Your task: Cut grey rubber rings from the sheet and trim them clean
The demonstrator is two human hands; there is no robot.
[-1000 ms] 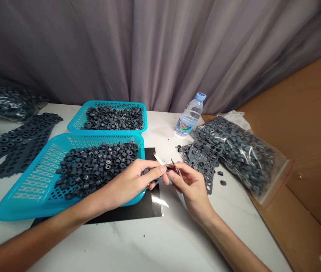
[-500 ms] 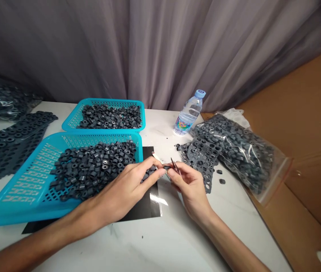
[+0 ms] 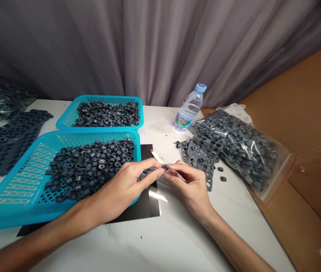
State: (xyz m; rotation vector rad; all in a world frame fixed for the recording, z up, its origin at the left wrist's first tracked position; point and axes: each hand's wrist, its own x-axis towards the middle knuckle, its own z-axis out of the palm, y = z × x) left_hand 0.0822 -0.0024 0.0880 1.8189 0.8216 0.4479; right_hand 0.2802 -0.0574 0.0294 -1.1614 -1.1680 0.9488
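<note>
Dark grey rubber is everywhere. My left hand lies palm down over the right front corner of the near basket, with thumb and forefinger pinched on a small ring. My right hand, just right of that basket, is closed around a thin tool whose tip meets the ring. Both hands hover over a black sheet tucked under the basket on the surface. Behind the basket sits a second basket. To its right lie a punched rubber mat, a bag of rings and a water bottle.
</note>
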